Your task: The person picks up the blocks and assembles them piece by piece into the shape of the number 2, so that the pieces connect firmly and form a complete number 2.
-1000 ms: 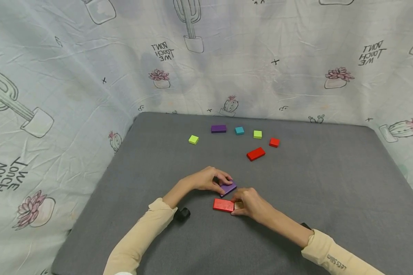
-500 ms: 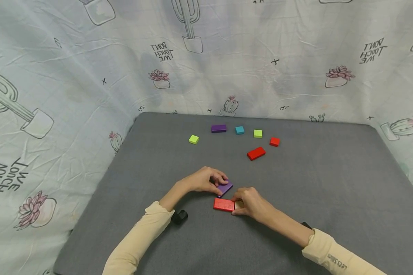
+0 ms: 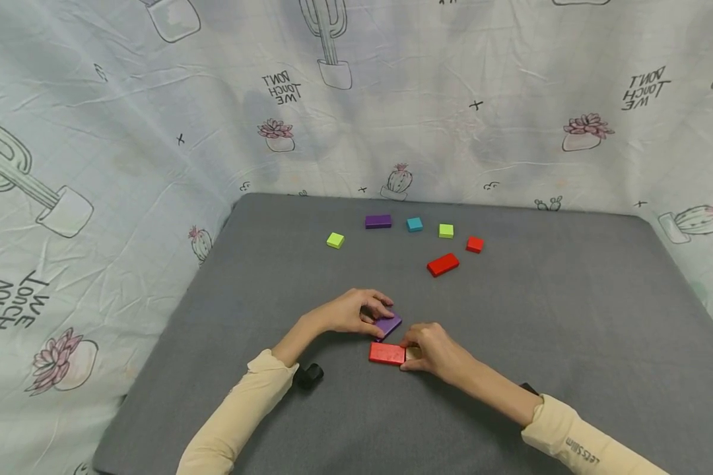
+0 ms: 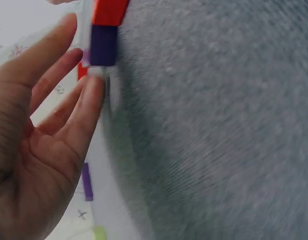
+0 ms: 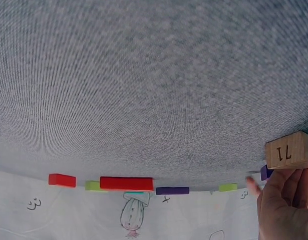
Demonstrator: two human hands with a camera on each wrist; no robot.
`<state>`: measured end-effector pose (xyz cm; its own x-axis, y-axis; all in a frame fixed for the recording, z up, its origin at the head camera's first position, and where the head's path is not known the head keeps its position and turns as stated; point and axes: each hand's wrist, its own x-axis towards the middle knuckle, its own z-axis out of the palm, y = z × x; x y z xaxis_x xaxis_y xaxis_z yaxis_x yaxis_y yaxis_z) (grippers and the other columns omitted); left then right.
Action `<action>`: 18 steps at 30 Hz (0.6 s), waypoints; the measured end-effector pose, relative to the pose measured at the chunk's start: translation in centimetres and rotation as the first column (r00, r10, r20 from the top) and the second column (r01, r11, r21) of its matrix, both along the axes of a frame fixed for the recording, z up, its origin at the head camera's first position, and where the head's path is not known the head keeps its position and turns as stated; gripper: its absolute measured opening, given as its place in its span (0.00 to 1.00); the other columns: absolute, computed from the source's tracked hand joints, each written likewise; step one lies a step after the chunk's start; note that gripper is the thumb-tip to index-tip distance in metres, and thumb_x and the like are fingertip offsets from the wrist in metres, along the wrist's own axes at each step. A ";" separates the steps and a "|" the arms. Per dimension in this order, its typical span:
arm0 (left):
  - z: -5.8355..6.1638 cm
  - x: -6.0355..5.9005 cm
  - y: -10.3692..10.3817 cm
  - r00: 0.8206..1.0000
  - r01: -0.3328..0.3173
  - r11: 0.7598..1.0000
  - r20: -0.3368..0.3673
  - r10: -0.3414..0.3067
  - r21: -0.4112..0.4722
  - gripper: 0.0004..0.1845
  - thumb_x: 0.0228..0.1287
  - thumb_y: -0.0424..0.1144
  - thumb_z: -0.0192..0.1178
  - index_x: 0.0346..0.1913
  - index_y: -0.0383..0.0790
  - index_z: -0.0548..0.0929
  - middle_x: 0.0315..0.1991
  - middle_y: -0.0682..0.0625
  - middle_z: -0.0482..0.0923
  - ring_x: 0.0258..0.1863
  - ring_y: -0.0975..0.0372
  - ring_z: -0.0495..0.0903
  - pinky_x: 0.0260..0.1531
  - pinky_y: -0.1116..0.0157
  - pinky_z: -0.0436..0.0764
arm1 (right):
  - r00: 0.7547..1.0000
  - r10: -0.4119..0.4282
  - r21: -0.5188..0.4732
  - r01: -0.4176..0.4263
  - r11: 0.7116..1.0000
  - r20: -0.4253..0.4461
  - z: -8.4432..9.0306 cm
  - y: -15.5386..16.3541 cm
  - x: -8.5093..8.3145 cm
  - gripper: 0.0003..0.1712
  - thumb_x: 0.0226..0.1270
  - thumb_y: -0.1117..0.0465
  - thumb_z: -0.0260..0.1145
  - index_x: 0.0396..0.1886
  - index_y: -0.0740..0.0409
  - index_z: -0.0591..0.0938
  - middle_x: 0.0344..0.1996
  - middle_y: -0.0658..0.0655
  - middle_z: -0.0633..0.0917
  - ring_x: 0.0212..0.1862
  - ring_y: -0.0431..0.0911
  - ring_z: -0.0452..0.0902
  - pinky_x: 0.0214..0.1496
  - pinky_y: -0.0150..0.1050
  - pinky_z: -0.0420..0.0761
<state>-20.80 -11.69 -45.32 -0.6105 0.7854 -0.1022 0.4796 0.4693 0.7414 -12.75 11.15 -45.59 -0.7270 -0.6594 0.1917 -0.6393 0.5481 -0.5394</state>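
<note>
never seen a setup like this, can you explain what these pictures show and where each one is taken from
There's no robot here: a person is working with two bare hands. The wide picture comes from a camera worn on the head, looking forward and down. The two close-ups come from cameras worn on the wrists, one per hand, so they look tilted.

The left hand pinches a purple block. The right hand holds a wooden block at the end of a red block; the two seem to touch.

Farther back on the grey surface lie another purple block, a blue block, two lime blocks, a longer red piece and a small red piece. Behind hangs a cactus-print cloth.
</note>
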 end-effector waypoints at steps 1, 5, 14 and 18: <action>0.3 0.2 0.0 1.000 -0.004 1.000 -0.031 0.004 -0.007 0.21 0.54 0.40 0.71 0.52 0.42 0.85 0.56 0.50 0.76 0.47 0.65 0.77 0.46 0.71 0.77 | 1.000 0.001 0.000 -0.001 1.000 0.000 0.0 0.0 0.0 0.14 0.44 0.61 0.80 0.29 0.61 0.86 0.26 0.50 0.83 0.30 0.38 0.77 0.36 0.35 0.80; 1.8 2.2 0.1 0.974 -0.043 0.996 -0.225 0.025 -0.076 0.18 0.53 0.42 0.72 0.47 0.41 0.86 0.48 0.52 0.79 0.48 0.63 0.78 0.49 0.66 0.77 | 1.000 0.007 -0.003 -0.007 1.000 -0.020 0.0 0.0 -0.2 0.14 0.43 0.61 0.81 0.28 0.61 0.86 0.26 0.51 0.83 0.29 0.38 0.77 0.34 0.33 0.79; 2.1 5.9 1.3 0.893 -0.196 0.963 -0.440 0.097 -0.186 0.16 0.54 0.41 0.71 0.45 0.38 0.87 0.44 0.51 0.81 0.45 0.60 0.81 0.43 0.65 0.80 | 0.999 0.028 -0.018 -0.028 0.999 -0.032 0.0 0.1 -0.4 0.15 0.42 0.60 0.81 0.28 0.61 0.85 0.25 0.50 0.83 0.27 0.36 0.75 0.31 0.30 0.77; 2.1 6.6 1.4 0.885 -0.221 0.958 -0.450 0.118 -0.184 0.17 0.54 0.43 0.71 0.45 0.37 0.88 0.45 0.51 0.81 0.45 0.60 0.82 0.41 0.64 0.81 | 0.998 0.045 -0.026 -0.046 0.999 -0.038 -0.2 0.1 -0.5 0.16 0.41 0.59 0.81 0.29 0.62 0.86 0.25 0.51 0.84 0.28 0.37 0.76 0.32 0.31 0.78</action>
<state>-14.22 -10.29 -43.21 -0.7561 0.6532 0.0407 0.6239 0.7006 0.3463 -13.20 11.26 -45.75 -0.6887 -0.6856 0.2358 -0.6828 0.5041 -0.5288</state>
